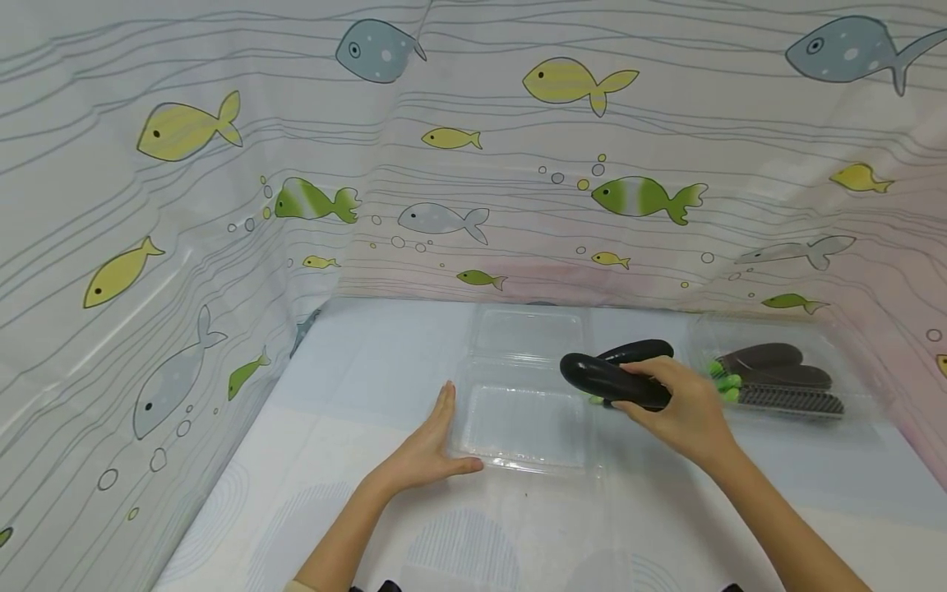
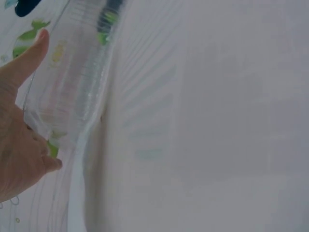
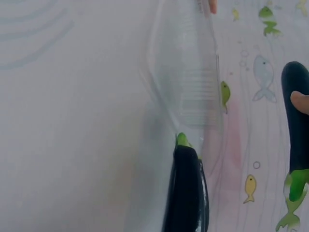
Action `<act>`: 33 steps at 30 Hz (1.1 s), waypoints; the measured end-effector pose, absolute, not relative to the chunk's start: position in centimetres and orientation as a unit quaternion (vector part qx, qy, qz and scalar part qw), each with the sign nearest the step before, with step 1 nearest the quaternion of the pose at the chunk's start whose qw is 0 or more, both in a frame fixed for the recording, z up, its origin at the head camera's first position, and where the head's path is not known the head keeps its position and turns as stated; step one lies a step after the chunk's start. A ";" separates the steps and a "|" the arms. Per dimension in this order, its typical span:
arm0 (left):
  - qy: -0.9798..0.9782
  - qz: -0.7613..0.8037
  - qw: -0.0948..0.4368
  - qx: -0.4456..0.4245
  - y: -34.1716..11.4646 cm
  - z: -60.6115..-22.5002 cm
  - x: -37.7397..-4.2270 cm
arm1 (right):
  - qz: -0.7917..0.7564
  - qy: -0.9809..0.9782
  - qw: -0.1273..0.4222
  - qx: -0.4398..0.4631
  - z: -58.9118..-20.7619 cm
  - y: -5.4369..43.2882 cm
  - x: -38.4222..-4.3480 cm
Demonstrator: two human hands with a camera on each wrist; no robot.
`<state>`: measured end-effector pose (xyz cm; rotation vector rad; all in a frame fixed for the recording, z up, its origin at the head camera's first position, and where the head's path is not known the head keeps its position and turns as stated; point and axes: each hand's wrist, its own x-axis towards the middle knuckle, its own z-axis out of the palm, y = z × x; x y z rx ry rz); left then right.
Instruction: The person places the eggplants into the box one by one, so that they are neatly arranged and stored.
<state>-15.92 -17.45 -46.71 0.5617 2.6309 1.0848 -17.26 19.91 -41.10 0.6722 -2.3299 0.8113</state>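
My right hand (image 1: 684, 407) pinches a dark eggplant (image 1: 602, 380) between thumb and fingers, above the table. Its green stem (image 3: 297, 186) points down in the right wrist view, where only a fingertip shows on its skin. Behind it lies another eggplant (image 1: 639, 351), beside a clear plastic container (image 1: 525, 423) with its hinged lid folded back. Nothing is seen inside that container. My left hand (image 1: 425, 452) rests against the container's near left corner, fingers straight and thumb spread along the front edge. In the left wrist view the thumb and fingers touch the clear wall (image 2: 72, 87).
At the right stands a second clear container (image 1: 784, 329) with several dark eggplants (image 1: 784, 376) inside, green stems leftward. A fish-printed curtain (image 1: 518, 230) closes off the back and both sides. A pale patterned cloth (image 1: 355, 370) covers the table.
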 end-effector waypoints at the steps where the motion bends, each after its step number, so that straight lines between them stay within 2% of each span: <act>1: 0.900 0.371 0.119 0.193 -17.4 -46.7 -15.9 | 0.310 -0.869 0.288 0.256 -41.0 19.7 -17.3; 17: 0.903 0.367 0.114 0.192 -17.1 -46.8 -16.2 | 0.384 -0.836 0.242 0.308 -41.1 15.3 -17.8; 26: 0.904 0.365 0.113 0.193 -17.1 -46.7 -16.2 | 0.379 -0.836 0.235 0.320 -42.4 12.8 -17.9; 33: 0.900 0.374 0.114 0.193 -17.1 -46.8 -16.2 | 0.353 -0.855 0.201 0.322 -44.1 10.6 -17.8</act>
